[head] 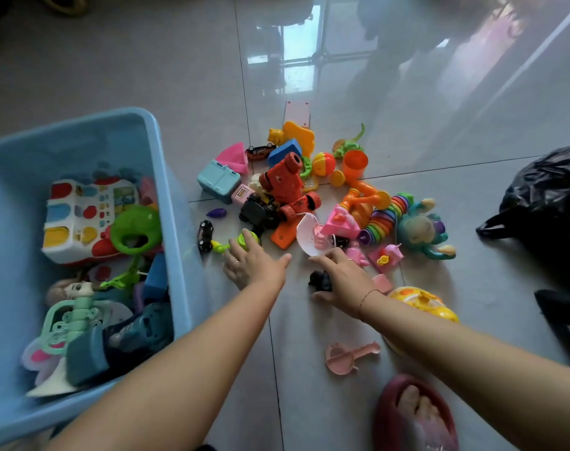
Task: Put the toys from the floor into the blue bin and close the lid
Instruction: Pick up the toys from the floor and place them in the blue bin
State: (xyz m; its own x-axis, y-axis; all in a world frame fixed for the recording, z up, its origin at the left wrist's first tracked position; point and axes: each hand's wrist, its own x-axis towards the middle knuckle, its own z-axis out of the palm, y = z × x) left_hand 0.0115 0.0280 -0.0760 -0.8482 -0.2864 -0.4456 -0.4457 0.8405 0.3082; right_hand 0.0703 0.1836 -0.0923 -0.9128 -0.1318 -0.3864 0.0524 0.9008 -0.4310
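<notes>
While the blue bin [161, 177] sits half-filled at the left of the frame, the toy pile [282, 187] sprawls on the floor [147, 76] at centre; my left grip [254, 266] lies over a green toy [248, 238], clasp unclear, and my right grip [340, 278] curls round a small black toy [321, 278].

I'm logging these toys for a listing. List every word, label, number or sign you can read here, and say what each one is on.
No text is readable anywhere in this view.
Sticker on the pink block: yellow and white, too blurred to read.
Panels on the white and red activity toy in the blue bin: any print is too small to read.
On the black toy gripped by the right hand: no marking visible.
</notes>
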